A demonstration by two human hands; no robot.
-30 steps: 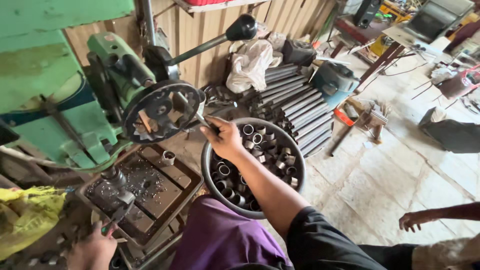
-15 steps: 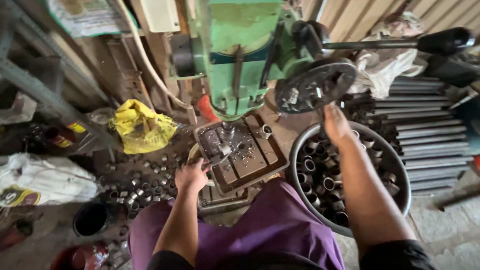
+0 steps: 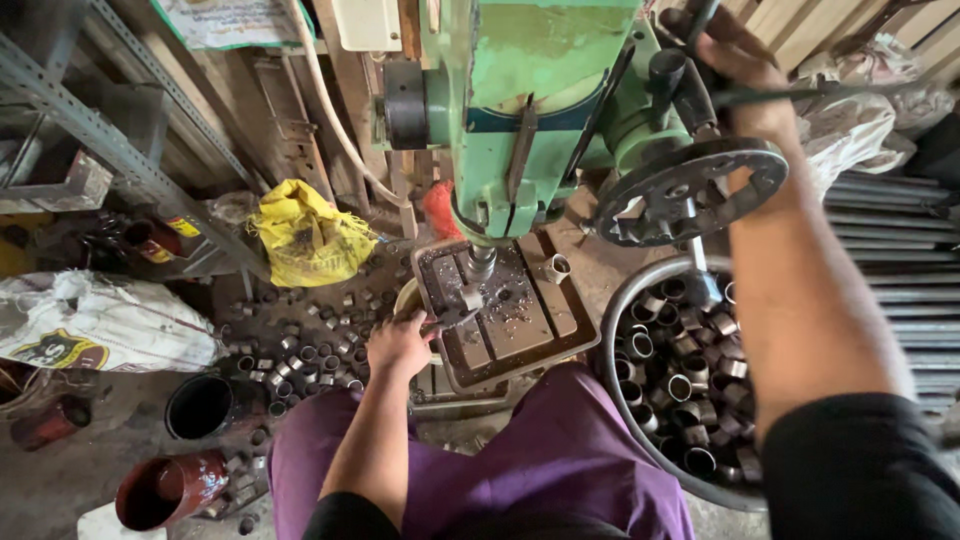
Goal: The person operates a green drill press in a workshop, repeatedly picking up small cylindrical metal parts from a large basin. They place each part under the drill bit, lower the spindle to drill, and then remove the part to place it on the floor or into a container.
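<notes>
— What's different from a moment ago?

— Biggest first: my right arm has gone up. My right hand point(image 3: 735, 65) was down by the spoked handwheel point(image 3: 690, 190), over the basin of steel rings point(image 3: 625, 300); now its grip is wrapped tight round the black feed lever point(image 3: 700, 85) of the green drill press point(image 3: 530, 110), above that wheel. My left hand point(image 3: 398, 343) has come in from the edge of the drill table point(image 3: 520, 320) to the clamping tool point(image 3: 450, 318) and its grip is pressed together on the handle.

— And what does that tell you?

— I'd judge the piece is set and the spindle is about to be fed down.

— Where is the piece?

— The short metal ring point(image 3: 470, 297) sits just beyond my left grip, pinched at the tool's far end, directly beneath the chuck point(image 3: 480, 262), well below and left of my right grip.

— Which way does it point?

— I think it stands bore-up, its axis running vertically in line with the spindle, though it's small and I can't be sure. The tool's long axis lies flat, running from my left grip out towards the ring. A spare ring point(image 3: 556, 267) rests further out on the same table.
</notes>
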